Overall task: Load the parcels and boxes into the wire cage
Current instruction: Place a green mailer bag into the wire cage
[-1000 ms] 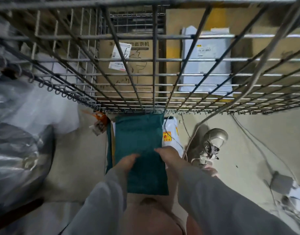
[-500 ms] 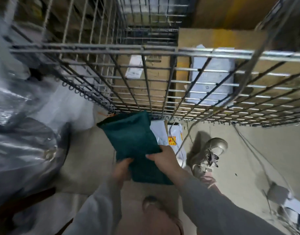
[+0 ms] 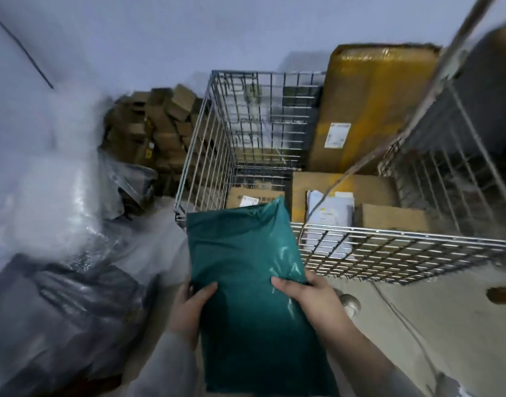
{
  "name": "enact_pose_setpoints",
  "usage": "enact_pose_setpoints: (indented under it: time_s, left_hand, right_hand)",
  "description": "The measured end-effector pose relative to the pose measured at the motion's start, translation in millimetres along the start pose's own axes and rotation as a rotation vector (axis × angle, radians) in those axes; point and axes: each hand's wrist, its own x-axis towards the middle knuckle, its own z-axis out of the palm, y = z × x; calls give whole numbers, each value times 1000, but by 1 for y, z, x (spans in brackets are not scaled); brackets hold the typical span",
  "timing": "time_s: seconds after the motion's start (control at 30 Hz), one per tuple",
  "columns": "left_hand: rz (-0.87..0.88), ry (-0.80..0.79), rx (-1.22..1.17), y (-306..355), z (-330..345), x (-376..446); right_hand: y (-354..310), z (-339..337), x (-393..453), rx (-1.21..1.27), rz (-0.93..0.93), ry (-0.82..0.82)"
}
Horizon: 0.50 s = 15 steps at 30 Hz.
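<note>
A dark green plastic parcel point(image 3: 246, 267) is lifted in front of me, its far end reaching over the near rim of the wire cage point(image 3: 389, 242). My left hand point(image 3: 189, 310) grips its left edge, thumb on top. My right hand point(image 3: 306, 299) grips its right edge, thumb on top. Inside the cage lie cardboard boxes point(image 3: 346, 187), a white parcel point(image 3: 329, 216) and a tall box wrapped in yellow tape point(image 3: 369, 110) leaning at the back.
Black and clear plastic-wrapped bundles point(image 3: 60, 310) crowd the floor at my left. A heap of small brown boxes point(image 3: 157, 124) lies behind the cage's left side. Bare concrete floor point(image 3: 446, 325) with a cable runs at the right.
The green parcel has been raised from the floor to the cage's rim, held by both hands. My view has lifted from the floor to over the open top of the cage.
</note>
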Motion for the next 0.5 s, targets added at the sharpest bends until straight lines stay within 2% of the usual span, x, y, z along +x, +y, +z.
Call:
enact_pose_setpoints:
  time_s: [0.3,0.5]
  left_hand:
    - [301,-215,54,129,18,-98]
    - [461,-346,81,183,44,-133]
  right_hand:
    - [-92,0,-104,177,-219,-31]
    - [-137,5,-126,153,-408,91]
